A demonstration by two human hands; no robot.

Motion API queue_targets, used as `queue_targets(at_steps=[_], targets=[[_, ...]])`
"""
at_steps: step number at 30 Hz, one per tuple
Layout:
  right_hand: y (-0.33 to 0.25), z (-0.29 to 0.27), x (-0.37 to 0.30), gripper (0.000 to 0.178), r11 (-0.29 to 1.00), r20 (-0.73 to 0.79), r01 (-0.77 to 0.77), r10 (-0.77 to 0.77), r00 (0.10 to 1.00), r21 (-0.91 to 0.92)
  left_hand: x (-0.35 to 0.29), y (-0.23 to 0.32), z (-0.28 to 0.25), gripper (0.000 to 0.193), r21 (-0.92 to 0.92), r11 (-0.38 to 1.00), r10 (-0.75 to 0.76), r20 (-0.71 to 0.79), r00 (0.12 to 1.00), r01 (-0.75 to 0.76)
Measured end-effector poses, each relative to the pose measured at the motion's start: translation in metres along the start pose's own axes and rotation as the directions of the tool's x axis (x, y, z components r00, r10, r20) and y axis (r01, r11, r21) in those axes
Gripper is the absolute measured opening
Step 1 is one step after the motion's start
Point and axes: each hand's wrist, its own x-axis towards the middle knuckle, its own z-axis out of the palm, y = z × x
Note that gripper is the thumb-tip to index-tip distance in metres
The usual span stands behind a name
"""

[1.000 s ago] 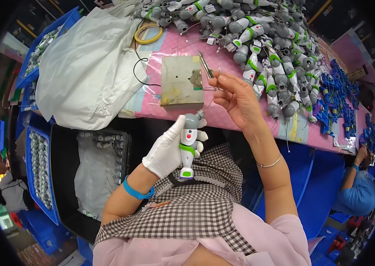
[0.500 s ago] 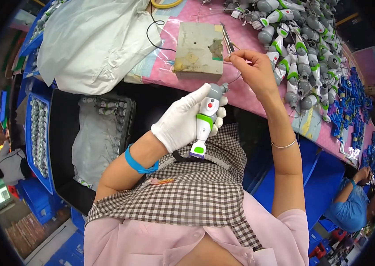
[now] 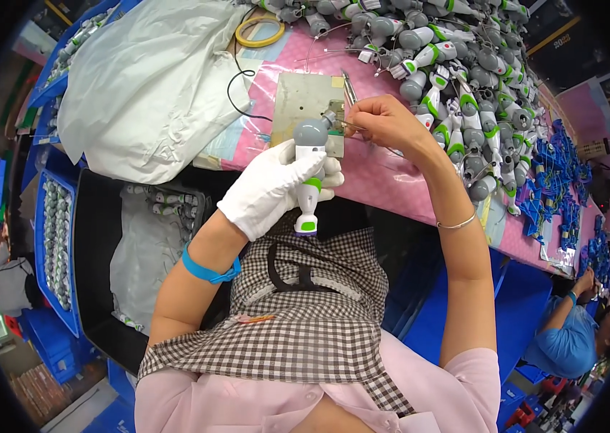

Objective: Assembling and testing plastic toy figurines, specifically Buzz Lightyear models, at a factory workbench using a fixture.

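My left hand (image 3: 261,189), in a white glove, is closed round a toy arm (image 3: 308,196) in white, grey and green. Its grey rounded shoulder (image 3: 310,133) points away from me, with a small grey joint (image 3: 328,118) at its end. The purple-edged tip hangs toward my apron. My bare right hand (image 3: 384,124) is closed in a pinch beside that joint. A thin wire runs from the joint to my right fingers. At the fingertips is the end of a slim metal tool (image 3: 349,89), like tweezers, pointing away. The grip itself is partly hidden.
Behind the toy arm a grey metal block (image 3: 290,97) sits on the pink-covered table (image 3: 384,180). Heaped toy arms (image 3: 478,94) and blue parts (image 3: 557,180) lie to the right. A yellow tape roll (image 3: 260,30), white sheeting (image 3: 146,86) and a black bin (image 3: 99,252) are leftward.
My left hand has raised the toy arm away from my body and turned it, bringing its shoulder end over the block's edge. My right hand, still pinched, is now close to the joint.
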Motion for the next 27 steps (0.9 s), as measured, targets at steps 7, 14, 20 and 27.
queue_targets(at_steps=[7, 14, 20, 27], targets=[[0.0, -0.002, 0.004, 0.018, 0.998, 0.082, -0.056, 0.053, 0.995, 0.042, 0.009, 0.0, -0.007, 0.043, -0.062, 0.998, 0.023, 0.029, 0.999, -0.021], [0.0, -0.005, -0.001, 0.021, 0.994, -0.019, -0.007, 0.005, 1.0, -0.111, 0.007, -0.002, 0.001, 0.036, -0.07, 0.997, 0.04, 0.069, 0.997, -0.035], [-0.02, 0.024, -0.073, 0.031, 0.894, -0.344, 0.353, -0.435, 0.832, -0.277, -0.014, 0.002, -0.001, 0.024, -0.018, 1.0, -0.02, -0.043, 0.999, 0.019], [0.033, -0.128, -0.192, 0.025, 0.97, -0.954, 0.016, -0.24, 0.181, -0.241, -0.104, 0.008, -0.173, 0.023, -0.018, 0.904, 0.313, -0.656, 0.687, -0.428]])
